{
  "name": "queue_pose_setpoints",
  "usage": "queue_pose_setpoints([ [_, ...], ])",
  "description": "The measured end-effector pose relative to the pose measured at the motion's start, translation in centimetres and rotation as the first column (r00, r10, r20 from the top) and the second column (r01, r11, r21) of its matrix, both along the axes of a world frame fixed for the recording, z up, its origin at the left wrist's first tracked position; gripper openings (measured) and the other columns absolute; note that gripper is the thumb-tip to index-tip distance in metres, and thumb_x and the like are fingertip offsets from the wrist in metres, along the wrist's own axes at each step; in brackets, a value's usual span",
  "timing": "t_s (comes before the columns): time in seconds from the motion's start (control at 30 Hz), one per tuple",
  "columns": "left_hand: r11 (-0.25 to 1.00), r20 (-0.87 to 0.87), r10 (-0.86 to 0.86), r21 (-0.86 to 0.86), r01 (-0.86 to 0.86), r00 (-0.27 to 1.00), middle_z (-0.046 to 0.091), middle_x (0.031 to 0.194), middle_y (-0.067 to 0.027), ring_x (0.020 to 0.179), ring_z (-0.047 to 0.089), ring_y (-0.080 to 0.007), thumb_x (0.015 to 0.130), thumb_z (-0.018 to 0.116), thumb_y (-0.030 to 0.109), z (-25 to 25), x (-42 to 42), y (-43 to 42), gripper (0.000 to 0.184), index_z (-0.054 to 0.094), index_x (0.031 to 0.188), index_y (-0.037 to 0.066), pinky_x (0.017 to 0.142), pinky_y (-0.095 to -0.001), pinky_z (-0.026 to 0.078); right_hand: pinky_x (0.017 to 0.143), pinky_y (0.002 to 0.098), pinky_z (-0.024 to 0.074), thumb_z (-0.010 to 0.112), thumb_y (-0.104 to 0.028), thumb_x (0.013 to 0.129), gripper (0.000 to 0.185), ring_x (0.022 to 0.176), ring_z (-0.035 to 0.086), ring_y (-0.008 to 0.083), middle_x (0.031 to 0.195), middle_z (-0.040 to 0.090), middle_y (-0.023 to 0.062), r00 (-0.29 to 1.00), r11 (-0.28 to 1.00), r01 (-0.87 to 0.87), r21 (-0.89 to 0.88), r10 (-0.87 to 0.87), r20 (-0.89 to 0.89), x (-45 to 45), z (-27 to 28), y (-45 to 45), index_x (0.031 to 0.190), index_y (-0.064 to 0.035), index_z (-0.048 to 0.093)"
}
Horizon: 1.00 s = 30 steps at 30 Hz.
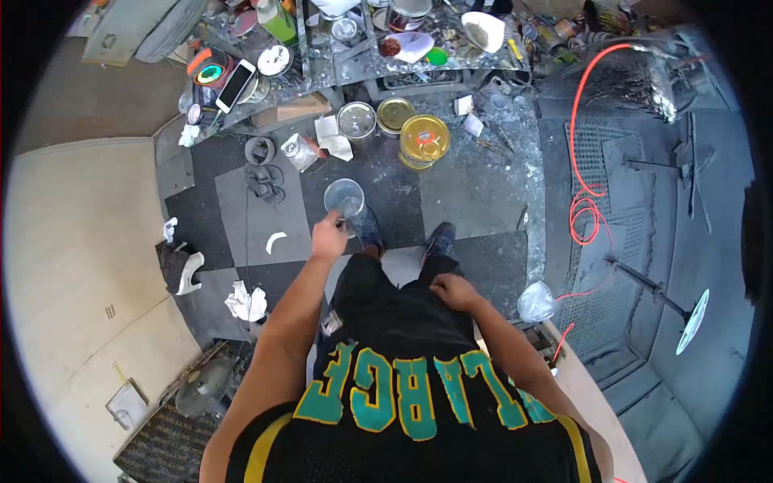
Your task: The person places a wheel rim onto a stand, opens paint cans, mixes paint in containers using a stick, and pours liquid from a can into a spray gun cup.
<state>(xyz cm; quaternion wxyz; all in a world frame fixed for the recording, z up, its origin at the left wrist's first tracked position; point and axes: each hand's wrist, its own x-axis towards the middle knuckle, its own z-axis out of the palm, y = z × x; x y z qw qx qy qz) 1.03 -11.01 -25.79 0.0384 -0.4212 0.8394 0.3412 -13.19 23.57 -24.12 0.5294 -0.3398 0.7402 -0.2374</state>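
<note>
My left hand (328, 235) is closed on the near side of a clear plastic cup (345, 196), held out above the floor by my left shoe. The cup looks see-through, with little or nothing visible inside. My right hand (454, 291) rests against the black cloth over my right thigh. Its fingers are curled in, and whatever they may grip is hidden. Ahead of the cup, a gold-coloured can (423, 140) stands on the floor, with a round tin (395, 116) and a grey-topped tin (357, 120) beside it.
A cluttered workbench (338, 74) spans the far side, bearing a phone (235, 86), a green bottle (278, 22) and paint containers. Sandals (266, 183) and crumpled paper (245, 301) lie on the left floor. A red hose (574, 121) coils at right, near a plastic-wrapped bundle (536, 302).
</note>
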Motion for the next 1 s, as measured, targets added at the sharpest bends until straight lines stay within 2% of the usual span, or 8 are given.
queue_pose_setpoints([
  [0.17,0.981,0.137,-0.117,0.171,0.093,0.984,0.071,0.101,-0.0280,0.098,0.069,-0.0446,0.086,0.069,0.019,-4.2,2.5,-1.6,0.040,0.063,0.119,-0.001,0.088,-0.0512,0.055,0.086,0.0546,0.0499,0.056,-0.029,0.100,0.030,0.100,0.064,0.0457,0.100,0.069,0.0268,0.996,0.997,0.014,0.076,-0.007,-0.091,2.8,4.7,-6.4,0.098,-0.0003,0.065],
  [0.3,0.965,0.129,-0.125,0.245,0.090,0.984,0.071,0.104,-0.0268,0.101,0.069,-0.0432,0.086,0.069,0.020,-4.1,3.3,-1.8,0.042,0.062,0.122,0.000,0.090,-0.0499,0.055,0.087,0.0455,0.0501,0.057,-0.036,0.102,0.036,0.100,0.067,0.0349,0.104,0.070,0.0204,0.984,0.967,0.094,0.236,-0.126,0.123,1.4,10.6,-5.8,0.107,-0.0020,0.067],
  [0.47,0.973,0.097,-0.035,0.230,0.012,0.995,0.072,0.105,-0.0251,0.101,0.070,-0.0415,0.085,0.073,0.023,-1.8,1.1,-0.1,0.044,0.062,0.121,0.000,0.090,-0.0468,0.056,0.091,0.0298,0.0458,0.060,-0.045,0.102,0.044,0.104,0.060,0.0145,0.107,0.068,0.0052,0.609,0.873,0.160,0.460,-0.454,0.651,-1.0,11.7,0.3,0.115,-0.0043,0.068],
  [0.6,0.973,0.078,0.075,0.214,-0.090,0.994,0.072,0.107,-0.0231,0.102,0.070,-0.0409,0.086,0.075,0.028,-7.4,-1.2,1.3,0.048,0.061,0.123,0.000,0.089,-0.0448,0.056,0.094,0.0275,0.0446,0.060,-0.042,0.103,0.039,0.102,0.059,0.0117,0.111,0.064,-0.0015,0.310,0.779,0.168,0.604,-0.623,0.718,-3.0,8.0,0.6,0.121,-0.0086,0.065],
  [0.73,0.966,0.140,0.098,0.223,-0.128,0.985,0.071,0.113,-0.0221,0.107,0.068,-0.0407,0.088,0.074,0.029,-12.2,-4.6,1.8,0.048,0.059,0.125,0.002,0.092,-0.0459,0.054,0.085,0.0326,0.0510,0.062,-0.039,0.102,0.038,0.092,0.063,0.0138,0.098,0.065,0.0046,0.130,0.741,0.248,0.623,-0.663,0.737,-4.0,2.6,0.0,0.120,-0.0055,0.060],
  [0.87,0.970,0.287,-0.031,0.238,-0.040,0.957,0.071,0.113,-0.0218,0.110,0.067,-0.0400,0.088,0.074,0.030,-22.3,-7.4,0.3,0.050,0.058,0.127,0.004,0.095,-0.0470,0.053,0.063,0.0322,0.0548,0.062,-0.036,0.102,0.036,0.075,0.064,0.0174,0.091,0.063,0.0094,0.461,0.666,0.548,0.506,-0.745,0.482,-6.9,-5.8,-3.3,0.120,-0.0050,0.056],
  [0.97,0.967,0.358,-0.180,0.236,0.097,0.916,0.070,0.118,-0.0212,0.113,0.066,-0.0408,0.088,0.072,0.032,-29.0,-11.0,-2.1,0.054,0.056,0.130,0.002,0.097,-0.0477,0.052,0.077,0.0315,0.0538,0.063,-0.032,0.102,0.035,0.085,0.064,0.0175,0.093,0.064,0.0064,0.738,0.739,0.673,0.004,-0.673,0.053,-11.1,-18.2,-4.3,0.120,-0.0033,0.054],
  [1.0,0.961,0.383,-0.221,0.242,0.133,0.897,0.070,0.119,-0.0214,0.114,0.065,-0.0411,0.088,0.072,0.032,-31.4,-12.0,-3.3,0.055,0.055,0.131,0.002,0.098,-0.0480,0.052,0.083,0.0331,0.0524,0.062,-0.033,0.103,0.040,0.093,0.063,0.0194,0.102,0.064,0.0075,0.593,0.600,0.800,0.016,-0.794,0.133,-13.4,-19.9,-6.8,0.126,-0.0018,0.052],
])
